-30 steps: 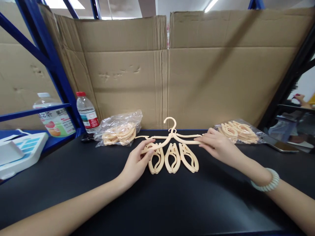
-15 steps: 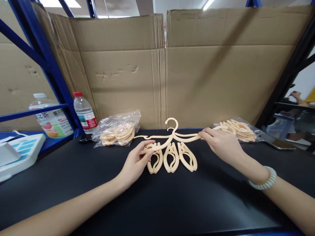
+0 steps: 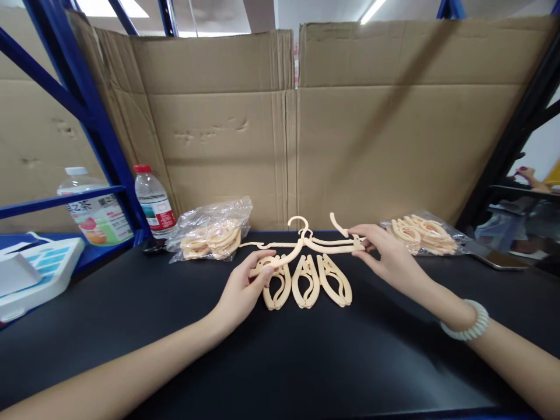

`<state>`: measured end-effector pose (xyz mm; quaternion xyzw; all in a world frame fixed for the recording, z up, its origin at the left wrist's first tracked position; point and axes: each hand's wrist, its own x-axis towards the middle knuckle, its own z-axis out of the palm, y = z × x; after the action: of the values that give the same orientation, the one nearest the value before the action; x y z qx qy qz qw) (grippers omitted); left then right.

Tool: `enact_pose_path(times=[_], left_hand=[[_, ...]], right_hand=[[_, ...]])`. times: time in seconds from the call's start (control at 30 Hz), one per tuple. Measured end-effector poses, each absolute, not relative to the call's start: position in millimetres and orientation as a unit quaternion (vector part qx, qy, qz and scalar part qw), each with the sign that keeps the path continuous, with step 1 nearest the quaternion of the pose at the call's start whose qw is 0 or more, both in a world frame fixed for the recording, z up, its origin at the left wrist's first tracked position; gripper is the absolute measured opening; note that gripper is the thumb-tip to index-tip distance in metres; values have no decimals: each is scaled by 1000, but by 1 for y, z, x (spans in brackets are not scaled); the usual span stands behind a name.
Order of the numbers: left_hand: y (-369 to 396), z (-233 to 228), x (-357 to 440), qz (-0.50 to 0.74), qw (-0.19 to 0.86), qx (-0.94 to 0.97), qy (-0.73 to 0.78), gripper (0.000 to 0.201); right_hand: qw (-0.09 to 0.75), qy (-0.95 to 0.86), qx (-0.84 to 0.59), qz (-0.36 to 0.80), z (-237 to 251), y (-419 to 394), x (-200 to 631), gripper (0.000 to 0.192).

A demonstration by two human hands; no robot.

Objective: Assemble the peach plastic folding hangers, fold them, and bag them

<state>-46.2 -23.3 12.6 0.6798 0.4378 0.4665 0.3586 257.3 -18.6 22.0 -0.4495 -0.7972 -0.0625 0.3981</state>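
Both hands are working a cream plastic folding hanger [image 3: 306,248] lying on the black bench top [image 3: 280,361].

The left hand [image 3: 245,289] is pinching the hanger's left arm with thumb and fingertips, palm down, wrist low. The right hand [image 3: 389,256] is closing finger and thumb on the right arm's tip beside a small loose hook piece [image 3: 338,224]. This looks like a fitting step; the next move is calling for steady alignment. Three clip loops [image 3: 306,281] are lying just beneath the grips.
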Motion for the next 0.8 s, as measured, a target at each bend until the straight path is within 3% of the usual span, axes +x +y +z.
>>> enact_pose_path(times=[0.2, 0.57, 0.8], left_hand=[[-21, 10, -47, 473, 392, 658, 435, 39], [-24, 12, -45, 506, 391, 633, 435, 35], [-29, 15, -42, 540, 420, 602, 412, 38]], right_hand=[[519, -690, -467, 191, 18, -14, 256, 44], [503, -692, -444, 268, 29, -22, 250, 34], [565, -603, -401, 395, 28, -22, 250, 26]])
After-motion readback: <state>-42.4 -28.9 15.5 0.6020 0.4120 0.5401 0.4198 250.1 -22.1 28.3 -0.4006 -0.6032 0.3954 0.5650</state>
